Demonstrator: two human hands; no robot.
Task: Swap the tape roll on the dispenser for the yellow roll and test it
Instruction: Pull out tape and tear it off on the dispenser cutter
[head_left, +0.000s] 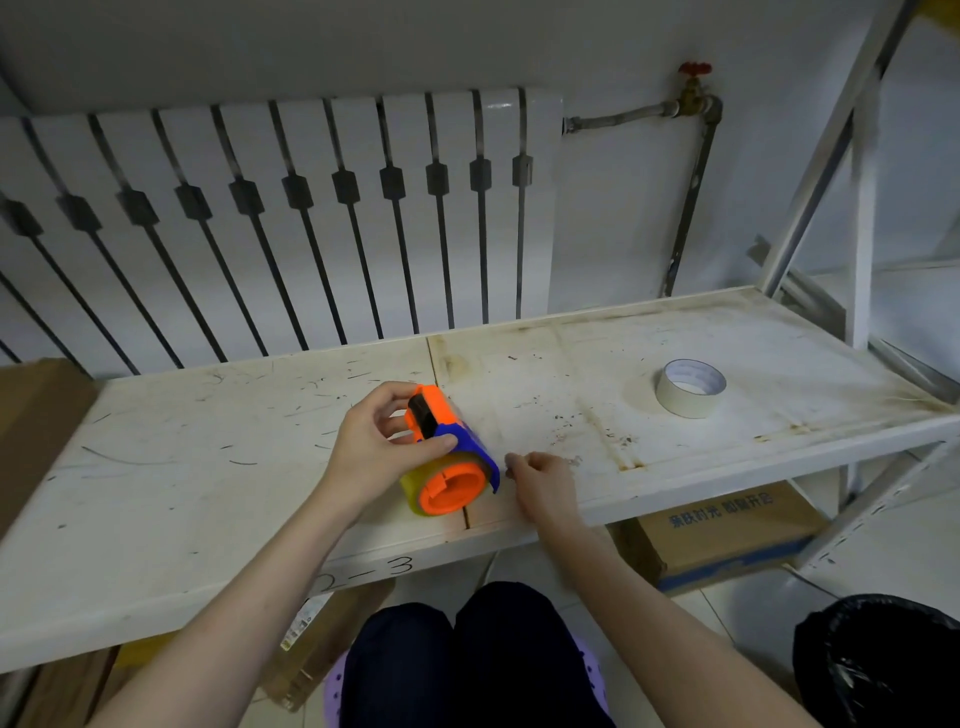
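Dispenser (447, 447) with yellow roll (415, 486) clamped in left hand (374, 447) grip; right hand (540, 480) pinched shut beside it.

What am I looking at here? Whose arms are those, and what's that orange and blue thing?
This is one picture, taken by a camera worn on a person's head, so you see their own arms from above. No robot here, just two bare hands. They sit at a scratched white shelf. The left hand grips a tape dispenser, the orange and blue thing, which rests on the shelf. A yellowish tape roll sits around its orange hub. The right hand is just beside it, fingers pinched together; whether it holds the tape's end is too blurry to tell. Further right, a pale tape roll lies flat on the shelf, untouched. Behind is a white radiator.
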